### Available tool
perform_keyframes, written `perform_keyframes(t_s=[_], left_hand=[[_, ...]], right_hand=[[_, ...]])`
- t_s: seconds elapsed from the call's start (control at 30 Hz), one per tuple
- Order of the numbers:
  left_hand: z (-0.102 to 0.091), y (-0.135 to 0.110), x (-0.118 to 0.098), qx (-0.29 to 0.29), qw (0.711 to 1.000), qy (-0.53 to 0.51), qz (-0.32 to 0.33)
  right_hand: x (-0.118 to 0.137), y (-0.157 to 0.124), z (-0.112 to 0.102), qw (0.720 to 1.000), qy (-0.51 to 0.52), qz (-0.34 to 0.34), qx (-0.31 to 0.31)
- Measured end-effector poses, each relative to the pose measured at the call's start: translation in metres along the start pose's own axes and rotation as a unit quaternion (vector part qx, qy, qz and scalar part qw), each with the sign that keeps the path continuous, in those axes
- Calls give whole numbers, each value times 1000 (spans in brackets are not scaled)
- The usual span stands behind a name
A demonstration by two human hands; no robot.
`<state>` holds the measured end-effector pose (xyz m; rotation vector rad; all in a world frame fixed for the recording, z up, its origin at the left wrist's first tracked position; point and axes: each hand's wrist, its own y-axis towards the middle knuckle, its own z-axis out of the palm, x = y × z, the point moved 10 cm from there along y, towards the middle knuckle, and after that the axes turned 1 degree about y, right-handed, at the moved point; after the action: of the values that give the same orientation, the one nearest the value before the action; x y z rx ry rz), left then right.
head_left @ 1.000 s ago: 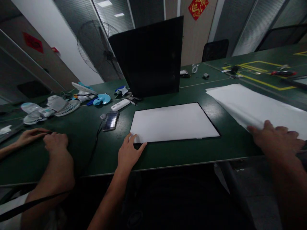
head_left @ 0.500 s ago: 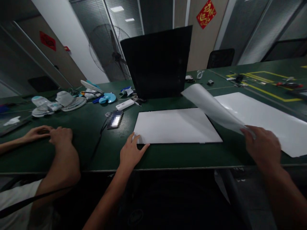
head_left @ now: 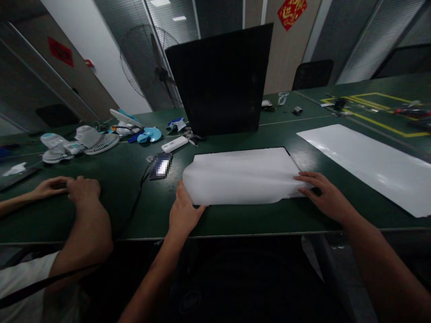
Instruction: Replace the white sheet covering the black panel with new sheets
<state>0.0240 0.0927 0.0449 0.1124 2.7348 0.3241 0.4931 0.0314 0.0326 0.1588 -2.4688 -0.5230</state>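
A thin white sheet (head_left: 239, 179) lies bowed over a flat black-edged panel (head_left: 288, 154) on the green table (head_left: 235, 220) straight ahead. My left hand (head_left: 183, 213) grips the sheet's near left corner, thumb and fingers closed on its edge. My right hand (head_left: 325, 195) rests on the sheet's right edge with its fingers stretched out and pressing down. The panel is almost wholly hidden under the sheet.
A tall black board (head_left: 220, 78) stands upright behind the panel. More white sheets (head_left: 367, 157) lie to the right. A phone (head_left: 160, 165), a white remote (head_left: 175, 143) and small fan parts (head_left: 84, 141) lie at the left. Another person's hands (head_left: 72, 188) rest on the table's left side.
My right hand lifted one sheet from the stack at the right, carried it left and laid it over the panel. My left hand stayed at the near left corner and took hold of the sheet.
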Motion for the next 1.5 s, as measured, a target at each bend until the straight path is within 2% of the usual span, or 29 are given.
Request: perform_keyframes(t_s=[0.17, 0.27, 0.37, 0.47, 0.77, 0.83, 0.9, 0.97, 1.03, 1.1, 1.17, 1.2, 1.27, 1.3, 1.37, 1.5], left_hand=[[5, 0, 1, -3, 1000, 7, 10], [6, 1, 1, 2, 1000, 27, 12], [9, 1, -6, 11, 997, 57, 58], [9, 1, -10, 7, 993, 74, 91], [0, -1, -13, -20, 994, 70, 86], [-2, -1, -14, -22, 994, 70, 84], [-4, -1, -15, -25, 994, 72, 81], [-5, -1, -16, -27, 994, 70, 79], [-4, -1, -16, -25, 994, 66, 79], [-4, 0, -16, -25, 995, 61, 80], [-5, 1, -15, -28, 995, 59, 79], [-5, 1, -15, -30, 995, 58, 77], [-6, 1, -14, -33, 995, 59, 74], [-6, 1, -14, -36, 995, 58, 72], [-7, 1, -15, -41, 995, 55, 71], [-8, 0, -14, -44, 995, 49, 70]], right_hand=[[0, -1, -5, 1000, -24, 7, -18], [-1, -1, 5, 999, -45, 11, 18], [-2, -1, 16, 996, -70, 7, 58], [-1, -2, 17, 994, -86, -1, 67], [4, -1, 18, 991, -125, -5, 54], [3, -1, 7, 990, -139, 2, 17], [-8, -6, -17, 986, -157, 26, -44], [-32, -19, -50, 972, -188, 74, -119], [-70, -39, -83, 944, -230, 158, -177], [-115, -61, -107, 905, -267, 278, -179], [-148, -78, -115, 873, -287, 373, -130], [-156, -81, -115, 864, -295, 396, -103], [-156, -81, -110, 861, -315, 393, -73], [-150, -78, -109, 863, -327, 378, -77], [-136, -72, -107, 871, -337, 343, -105], [-118, -66, -104, 908, -292, 259, -151]])
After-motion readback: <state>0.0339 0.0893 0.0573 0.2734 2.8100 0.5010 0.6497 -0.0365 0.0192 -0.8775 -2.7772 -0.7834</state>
